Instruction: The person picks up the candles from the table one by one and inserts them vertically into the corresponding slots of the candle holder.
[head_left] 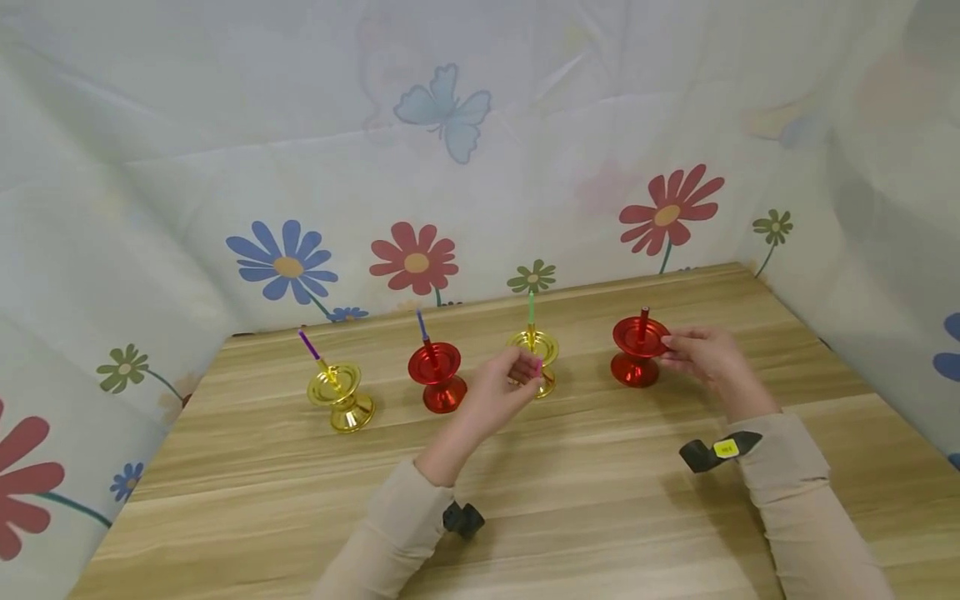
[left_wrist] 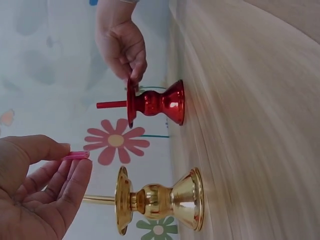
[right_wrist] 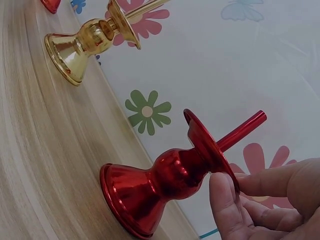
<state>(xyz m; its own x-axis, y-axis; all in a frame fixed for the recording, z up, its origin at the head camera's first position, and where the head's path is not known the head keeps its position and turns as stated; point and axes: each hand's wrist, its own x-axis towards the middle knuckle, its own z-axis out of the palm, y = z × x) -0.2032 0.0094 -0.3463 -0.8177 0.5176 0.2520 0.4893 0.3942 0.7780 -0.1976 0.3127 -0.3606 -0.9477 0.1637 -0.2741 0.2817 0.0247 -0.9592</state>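
My left hand [head_left: 495, 387] pinches a small pink candle [left_wrist: 77, 155] between thumb and fingertips; only a short piece of it shows. It hovers in front of a gold candlestick [head_left: 544, 343] that bears a green candle [head_left: 532, 308]. At the right, my right hand [head_left: 705, 362] pinches the dish rim of a red candlestick [right_wrist: 182, 172] between thumb and fingers. This red candlestick stands upright on its base, and its thin tube has no candle in it. The left wrist view shows the same red candlestick [left_wrist: 152, 102] beyond the left hand.
Left of my hands stand a red candlestick [head_left: 444, 392] with a blue candle [head_left: 422, 325] and a gold candlestick [head_left: 351, 410] with a purple candle [head_left: 309, 345]. All are on a wood-grain table [head_left: 570, 517]. A flowered cloth [head_left: 337, 192] hangs behind the table and at its sides.
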